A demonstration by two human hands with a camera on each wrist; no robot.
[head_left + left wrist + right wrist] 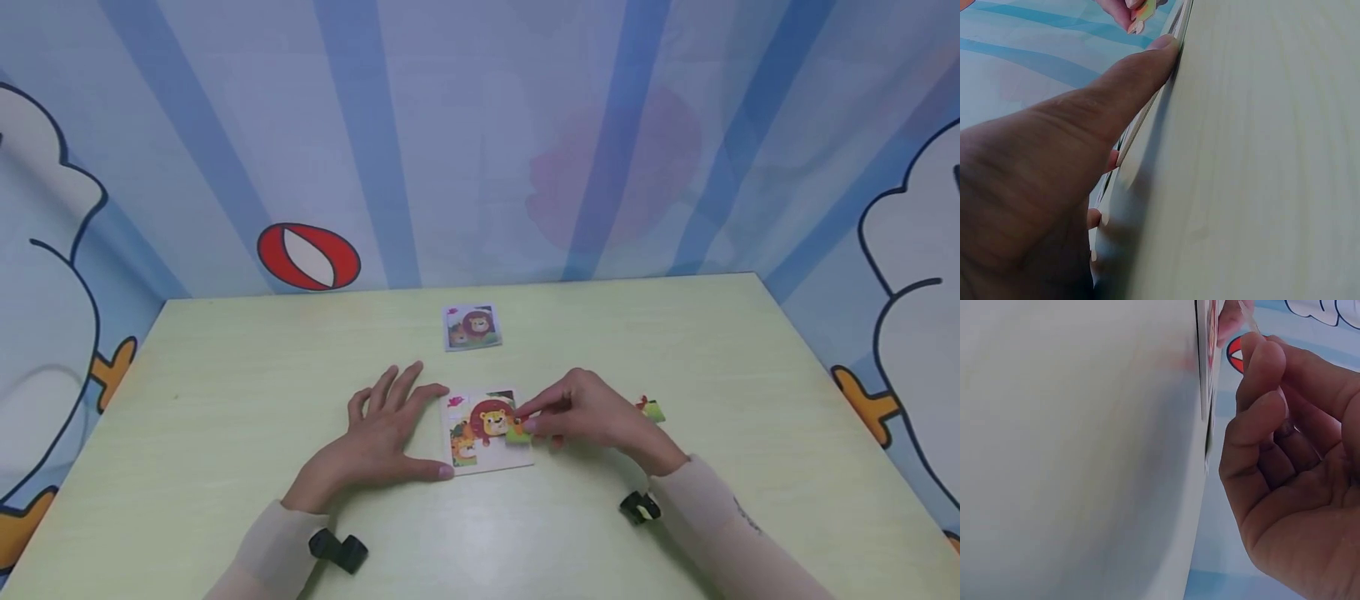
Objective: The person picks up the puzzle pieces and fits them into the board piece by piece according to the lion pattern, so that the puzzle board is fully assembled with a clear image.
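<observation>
A square puzzle board (491, 461) with a lion picture lies on the table, some pieces set in it and its lower right part white. At its left side my left hand (378, 442) is spread, thumb and index fingertip touching the edge. My right hand (588, 412) pinches a green and orange puzzle piece (517, 432) between thumb and index finger, over the board's right side. In the left wrist view that puzzle piece (1146, 10) is held above the board. Whether it touches the board cannot be told from the head view.
Behind the board lies a card (472, 327) with the same lion picture. Another green and red puzzle piece (651, 409) lies right of my right wrist, partly hidden. The pale table (262, 375) ends at a printed blue backdrop (480, 167).
</observation>
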